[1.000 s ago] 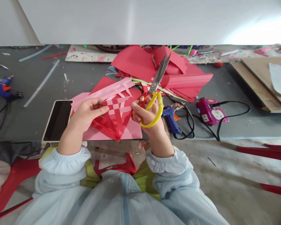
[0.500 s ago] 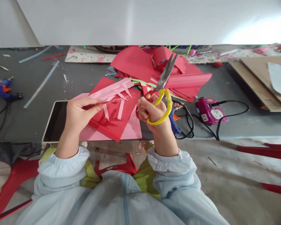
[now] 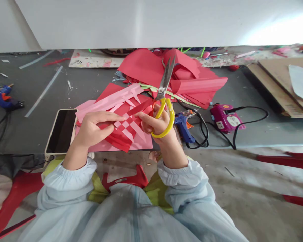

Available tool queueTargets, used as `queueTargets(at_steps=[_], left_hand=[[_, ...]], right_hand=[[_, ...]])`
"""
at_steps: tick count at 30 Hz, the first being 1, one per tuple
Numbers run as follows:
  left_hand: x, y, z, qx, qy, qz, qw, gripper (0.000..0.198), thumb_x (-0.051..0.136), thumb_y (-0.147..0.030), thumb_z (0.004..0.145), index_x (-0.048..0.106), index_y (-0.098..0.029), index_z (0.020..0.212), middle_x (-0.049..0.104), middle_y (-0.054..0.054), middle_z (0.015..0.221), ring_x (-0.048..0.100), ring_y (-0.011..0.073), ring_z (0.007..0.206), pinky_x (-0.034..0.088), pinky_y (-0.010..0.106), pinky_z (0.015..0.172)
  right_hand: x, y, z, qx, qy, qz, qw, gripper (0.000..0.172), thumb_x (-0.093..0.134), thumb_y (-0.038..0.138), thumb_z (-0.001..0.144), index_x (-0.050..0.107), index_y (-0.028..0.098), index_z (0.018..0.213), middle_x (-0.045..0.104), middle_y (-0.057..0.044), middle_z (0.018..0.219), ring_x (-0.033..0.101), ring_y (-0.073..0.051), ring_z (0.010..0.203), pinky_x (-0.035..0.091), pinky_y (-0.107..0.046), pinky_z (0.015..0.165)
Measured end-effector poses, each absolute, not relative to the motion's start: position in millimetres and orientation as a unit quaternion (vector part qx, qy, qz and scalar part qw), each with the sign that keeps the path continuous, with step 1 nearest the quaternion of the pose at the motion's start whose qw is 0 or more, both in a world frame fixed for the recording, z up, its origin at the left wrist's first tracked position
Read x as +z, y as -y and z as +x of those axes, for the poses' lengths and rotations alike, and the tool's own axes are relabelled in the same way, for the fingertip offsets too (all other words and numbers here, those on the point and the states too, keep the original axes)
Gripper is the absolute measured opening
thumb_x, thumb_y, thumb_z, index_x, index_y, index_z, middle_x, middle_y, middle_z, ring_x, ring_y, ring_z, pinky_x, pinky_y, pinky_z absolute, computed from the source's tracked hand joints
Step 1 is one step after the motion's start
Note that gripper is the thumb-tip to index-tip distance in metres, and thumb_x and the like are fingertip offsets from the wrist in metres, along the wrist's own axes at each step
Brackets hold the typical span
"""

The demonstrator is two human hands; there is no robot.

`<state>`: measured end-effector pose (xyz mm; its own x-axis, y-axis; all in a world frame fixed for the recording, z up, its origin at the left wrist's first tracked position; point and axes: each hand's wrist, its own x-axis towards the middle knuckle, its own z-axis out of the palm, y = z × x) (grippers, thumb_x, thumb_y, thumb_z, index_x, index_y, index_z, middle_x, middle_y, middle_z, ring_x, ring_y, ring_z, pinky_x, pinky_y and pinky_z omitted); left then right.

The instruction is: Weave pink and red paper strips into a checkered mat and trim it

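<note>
A small checkered piece of woven red and pink paper strips (image 3: pixel 125 125) faces me, loose strip ends sticking out from it. My left hand (image 3: pixel 94 129) pinches its left edge between thumb and fingers. Scissors with yellow-and-red handles (image 3: pixel 162 93) hang on my right hand (image 3: pixel 158 122), the blades pointing away from me. That hand's thumb and fingers are at the right side of the woven piece; the scissors partly hide its grip. Underneath lie a red paper sheet (image 3: pixel 123 146), a pink sheet (image 3: pixel 147 143) and a pink strip-cut paper (image 3: pixel 111 98).
Red paper (image 3: pixel 141 67) is heaped behind. A phone (image 3: pixel 61 131) lies left of the sheets. A blue glue gun (image 3: pixel 184 127), cables and a purple power box (image 3: pixel 227 119) are on the right, with cardboard (image 3: pixel 270 89) beyond. Another blue glue gun (image 3: pixel 3 97) is far left.
The paper piece, seen edge-on before, has turned to show its checkered face. My right hand has moved left to it, carrying the scissors along.
</note>
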<state>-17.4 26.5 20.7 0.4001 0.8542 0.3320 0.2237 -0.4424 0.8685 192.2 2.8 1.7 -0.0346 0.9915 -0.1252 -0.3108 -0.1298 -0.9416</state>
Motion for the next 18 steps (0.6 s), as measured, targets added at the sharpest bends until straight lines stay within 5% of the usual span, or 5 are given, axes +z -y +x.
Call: queueTargets(at_steps=[6,10,18], left_hand=[[21.8,-26.8,-9.0,0.391,-0.387,0.631,0.547,0.017,0.067,-0.016,0.069,0.067,-0.019,0.086,0.071,0.001,0.08,0.07,0.0147,0.075,0.06,0.024,0.063],[18.8,-28.0,-4.9,0.355,-0.427,0.631,0.542,0.028,0.077,-0.033,0.074,0.07,-0.018,0.096,0.071,0.003,0.081,0.068,0.014,0.072,0.056,0.022,0.061],[15.5,-35.5,-8.9,0.478,-0.462,0.531,0.525,0.025,0.087,-0.038,0.064,0.073,-0.019,0.07,0.068,0.0,0.066,0.058,0.0092,0.058,0.047,0.02,0.054]], right_hand=[[1.9,-3.0,191.7,0.564,0.398,-0.44,0.574,0.039,0.078,0.03,0.069,0.039,0.027,0.068,0.036,0.011,0.04,0.028,-0.006,0.033,0.023,-0.024,0.034],[-1.6,-2.3,191.6,0.577,0.403,-0.448,0.551,0.042,0.081,0.034,0.071,0.039,0.027,0.075,0.037,0.012,0.042,0.031,-0.006,0.034,0.026,-0.024,0.035],[-11.1,-5.5,191.8,0.574,0.413,-0.457,0.539,0.042,0.068,0.057,0.082,0.041,0.026,0.08,0.058,0.004,0.061,0.034,-0.005,0.032,0.024,-0.024,0.031]])
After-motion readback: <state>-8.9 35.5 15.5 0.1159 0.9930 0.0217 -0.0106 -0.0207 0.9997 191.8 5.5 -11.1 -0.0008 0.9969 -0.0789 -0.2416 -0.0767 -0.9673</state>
